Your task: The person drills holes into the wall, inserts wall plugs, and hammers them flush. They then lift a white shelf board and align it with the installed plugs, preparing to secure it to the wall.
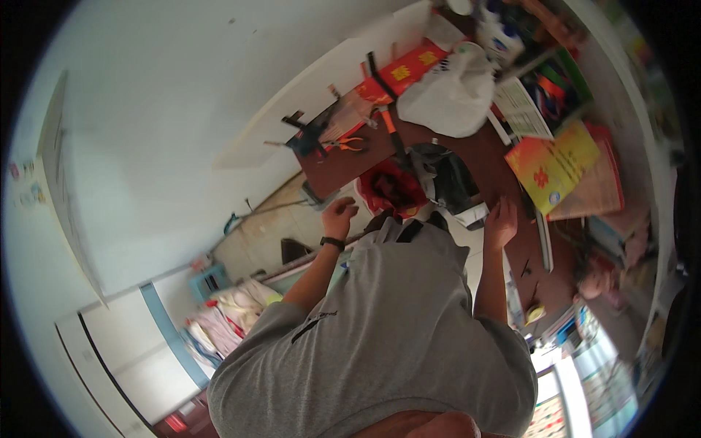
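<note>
My left hand [339, 217], with a dark band on its wrist, hangs in the air by the near edge of a brown desk [337, 174]. Its fingers are loosely bent and hold nothing. My right hand [502, 221] is beside the desk's inner edge, fingers loosely stretched, also with nothing in it. On the desk lie pliers [345, 144] with orange handles and a hammer [391, 131] with an orange and black handle. Between my hands, below the desk top, are a red bag [394, 191] and a black bag [447, 177].
A white plastic bag [453, 91] stands at the back of the desk. To the right lie a yellow and red booklet [558, 166] and a roll of yellow tape [535, 314]. Behind my left arm is a pile of clothes [230, 317]. A white wall borders the left.
</note>
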A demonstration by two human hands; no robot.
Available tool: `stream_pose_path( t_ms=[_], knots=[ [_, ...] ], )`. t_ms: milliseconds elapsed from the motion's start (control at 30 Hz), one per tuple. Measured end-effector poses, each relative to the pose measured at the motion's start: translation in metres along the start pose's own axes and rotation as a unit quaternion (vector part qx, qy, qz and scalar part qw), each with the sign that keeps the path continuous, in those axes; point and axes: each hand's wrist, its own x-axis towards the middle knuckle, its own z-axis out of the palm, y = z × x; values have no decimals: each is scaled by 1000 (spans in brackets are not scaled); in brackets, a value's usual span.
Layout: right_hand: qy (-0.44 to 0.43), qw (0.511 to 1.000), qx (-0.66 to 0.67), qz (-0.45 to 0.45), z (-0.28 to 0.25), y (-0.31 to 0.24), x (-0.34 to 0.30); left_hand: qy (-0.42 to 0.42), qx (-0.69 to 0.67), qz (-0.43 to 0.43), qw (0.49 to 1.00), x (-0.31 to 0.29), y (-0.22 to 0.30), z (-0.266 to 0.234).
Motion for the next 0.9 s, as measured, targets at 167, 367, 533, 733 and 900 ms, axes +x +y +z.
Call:
stream_pose_path(
  t_ms=[167, 367, 533, 733, 900],
  knots=[
    [-80, 989, 64, -103, 14, -8, 31, 95, -88, -117, 985, -77, -55, -31],
    [-206, 965, 104, -128, 33, -32, 33, 190, -158, -158, 956, -124, -91, -36],
    [-316, 935, 135, -86, 32, -82, 18, 183, -241, -116, 946, -113, -78, -33],
    [-472, 836, 278, -39, 8, -164, -15, -94, -363, -57, 925, -98, -56, -38],
    [-632, 698, 337, -15, -54, -297, -39, -162, -318, 27, 934, -108, -15, -57]
  ],
)
